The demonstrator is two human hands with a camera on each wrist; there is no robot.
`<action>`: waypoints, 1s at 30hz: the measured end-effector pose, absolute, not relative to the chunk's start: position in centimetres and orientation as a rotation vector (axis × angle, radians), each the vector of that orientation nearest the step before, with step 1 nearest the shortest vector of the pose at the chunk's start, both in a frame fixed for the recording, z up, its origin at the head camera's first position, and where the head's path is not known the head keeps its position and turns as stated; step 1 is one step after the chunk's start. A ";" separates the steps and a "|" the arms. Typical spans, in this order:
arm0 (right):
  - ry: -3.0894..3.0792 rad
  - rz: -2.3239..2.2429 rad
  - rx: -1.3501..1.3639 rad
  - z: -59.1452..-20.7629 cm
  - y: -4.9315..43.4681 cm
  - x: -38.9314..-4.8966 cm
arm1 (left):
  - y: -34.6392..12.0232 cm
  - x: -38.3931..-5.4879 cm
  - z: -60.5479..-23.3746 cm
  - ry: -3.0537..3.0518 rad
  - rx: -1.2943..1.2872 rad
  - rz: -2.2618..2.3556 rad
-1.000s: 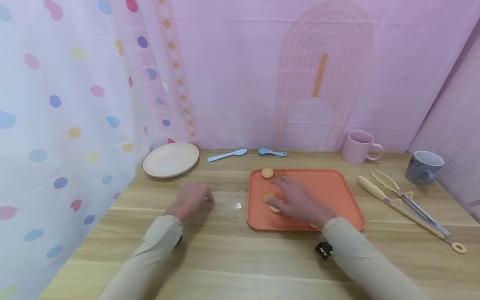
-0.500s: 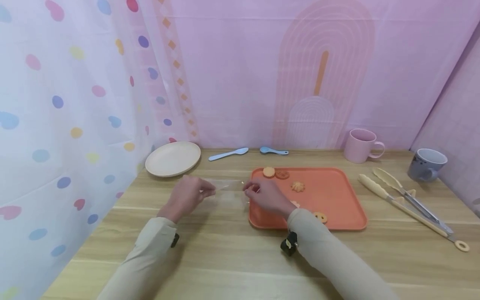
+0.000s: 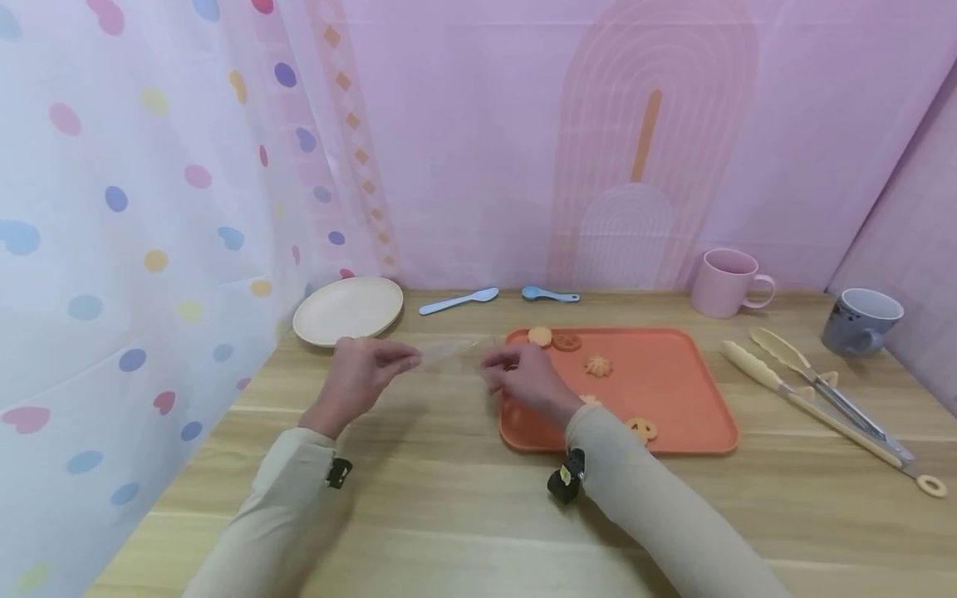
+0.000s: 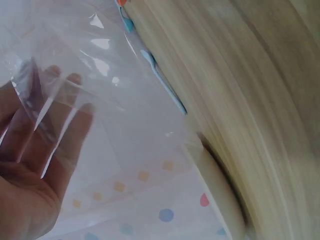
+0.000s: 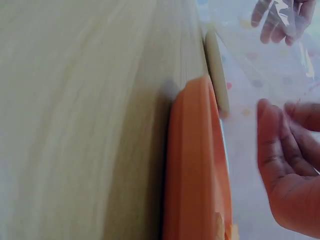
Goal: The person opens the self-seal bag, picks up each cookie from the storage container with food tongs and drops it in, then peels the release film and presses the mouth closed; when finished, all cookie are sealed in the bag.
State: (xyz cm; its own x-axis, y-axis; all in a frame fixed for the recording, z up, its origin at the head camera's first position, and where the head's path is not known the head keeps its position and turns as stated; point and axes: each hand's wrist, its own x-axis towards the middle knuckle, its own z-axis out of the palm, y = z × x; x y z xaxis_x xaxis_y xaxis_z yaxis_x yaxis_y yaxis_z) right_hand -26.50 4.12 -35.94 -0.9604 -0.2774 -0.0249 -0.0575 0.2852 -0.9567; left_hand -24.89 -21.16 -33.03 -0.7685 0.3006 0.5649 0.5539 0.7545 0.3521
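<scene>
A clear plastic bag (image 3: 446, 352) stretches between the two hands, raised above the table. My left hand (image 3: 355, 378) pinches its left end. In the left wrist view several fingers of the left hand (image 4: 37, 135) show through the film of the bag (image 4: 117, 75). At the bag's other end is my right hand (image 3: 532, 384), over the left edge of the orange tray (image 3: 658, 399). Its thumb and fingertips are brought together at the bag's edge and look blurred. In the right wrist view the right hand's (image 5: 287, 155) fingers are curled, and thin film shows beyond them.
Several cookies, one a star-like cookie (image 3: 598, 366), lie on the tray. Behind stand a cream plate (image 3: 348, 311), a pale blue spoon (image 3: 459, 301) and a small blue spoon (image 3: 550, 295). To the right are tongs (image 3: 822, 403), a pink mug (image 3: 725, 284) and a grey mug (image 3: 862, 322).
My right hand has come left from over the cookies to the bag's right end. The bag has been lifted off the table, and the left hand has risen slightly with it.
</scene>
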 end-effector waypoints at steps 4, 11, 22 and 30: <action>2.367 -1.799 -0.262 -35.7 4.2 -26.6 | -21.4 -25.0 -32.8 -2.336 -0.634 -0.716; 2.369 -1.755 -0.340 -35.5 4.8 -26.5 | -21.8 -25.0 -33.1 -2.362 -0.673 -0.724; 2.691 -1.290 -0.555 -33.3 14.0 -24.7 | -21.9 -25.4 -34.5 -2.493 -0.704 -0.400; 3.151 -1.022 -0.710 -32.1 25.3 -23.1 | -21.6 -25.4 -34.2 -2.584 -0.633 -0.287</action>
State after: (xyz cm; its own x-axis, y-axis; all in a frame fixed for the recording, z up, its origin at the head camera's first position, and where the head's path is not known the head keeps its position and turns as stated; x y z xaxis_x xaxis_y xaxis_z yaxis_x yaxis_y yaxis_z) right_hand -23.08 25.31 -32.10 -0.8833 -0.3107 0.3512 -0.4577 0.7341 -0.5016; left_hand -25.44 -21.63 -34.19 -0.7877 0.3845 0.4813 0.4806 0.8723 0.0898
